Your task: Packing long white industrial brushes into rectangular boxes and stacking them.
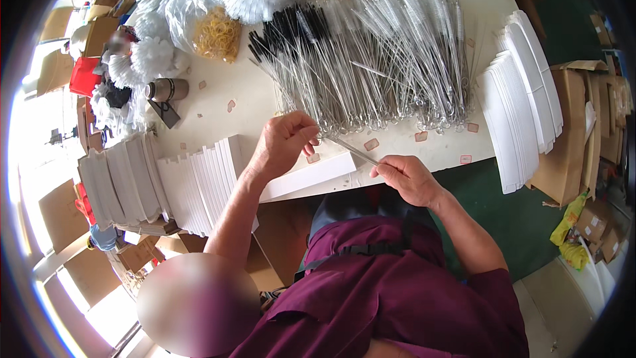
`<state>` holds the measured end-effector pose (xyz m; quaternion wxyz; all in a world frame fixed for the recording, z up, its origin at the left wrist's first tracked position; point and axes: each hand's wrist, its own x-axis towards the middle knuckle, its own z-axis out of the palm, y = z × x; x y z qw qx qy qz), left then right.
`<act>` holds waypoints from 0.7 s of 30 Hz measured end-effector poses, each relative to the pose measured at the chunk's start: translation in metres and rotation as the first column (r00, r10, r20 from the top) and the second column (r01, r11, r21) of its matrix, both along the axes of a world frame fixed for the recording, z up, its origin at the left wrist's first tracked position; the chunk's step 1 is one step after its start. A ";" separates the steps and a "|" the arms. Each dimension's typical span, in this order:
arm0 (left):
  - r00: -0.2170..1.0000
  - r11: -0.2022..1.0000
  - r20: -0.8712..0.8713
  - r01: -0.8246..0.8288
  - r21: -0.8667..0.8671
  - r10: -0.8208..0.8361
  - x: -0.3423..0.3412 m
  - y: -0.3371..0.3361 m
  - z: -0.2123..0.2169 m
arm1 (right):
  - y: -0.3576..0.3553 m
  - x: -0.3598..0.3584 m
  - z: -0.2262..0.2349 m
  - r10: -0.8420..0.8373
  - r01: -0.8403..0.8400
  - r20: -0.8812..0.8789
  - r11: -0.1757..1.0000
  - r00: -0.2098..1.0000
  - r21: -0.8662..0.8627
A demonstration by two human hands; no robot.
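Head view: both hands (pixel 283 146) pinch a slim metallic piece (pixel 358 152); long axis slants down rightward.

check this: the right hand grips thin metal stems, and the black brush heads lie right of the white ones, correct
The side is wrong: the head view shows the black brush heads left of the white ones. The right hand does grip thin metal stems.
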<state>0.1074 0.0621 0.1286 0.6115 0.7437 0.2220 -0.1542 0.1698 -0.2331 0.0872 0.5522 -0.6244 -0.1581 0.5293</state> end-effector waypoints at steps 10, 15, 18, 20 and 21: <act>0.997 0.875 0.067 -0.002 0.484 -0.034 0.004 -0.025 -0.090 | -0.030 -0.013 -0.034 -0.372 0.368 -0.062 0.927 0.926 -0.073; 0.998 0.841 -0.024 0.061 0.537 -0.057 0.018 -0.051 -0.107 | -0.030 -0.013 -0.039 -0.444 0.436 -0.030 0.890 0.896 -0.135; 0.992 0.776 -0.126 0.095 0.624 -0.019 0.026 -0.074 -0.107 | -0.032 -0.014 -0.045 -0.477 0.465 -0.047 0.872 0.878 -0.151; 0.988 0.773 -0.157 0.103 0.626 -0.005 0.028 -0.079 -0.115 | -0.028 -0.015 -0.047 -0.491 0.483 -0.037 0.867 0.871 -0.123; 0.982 0.770 -0.186 0.111 0.628 0.011 0.029 -0.080 -0.119 | -0.027 -0.015 -0.048 -0.490 0.483 -0.038 0.867 0.871 -0.124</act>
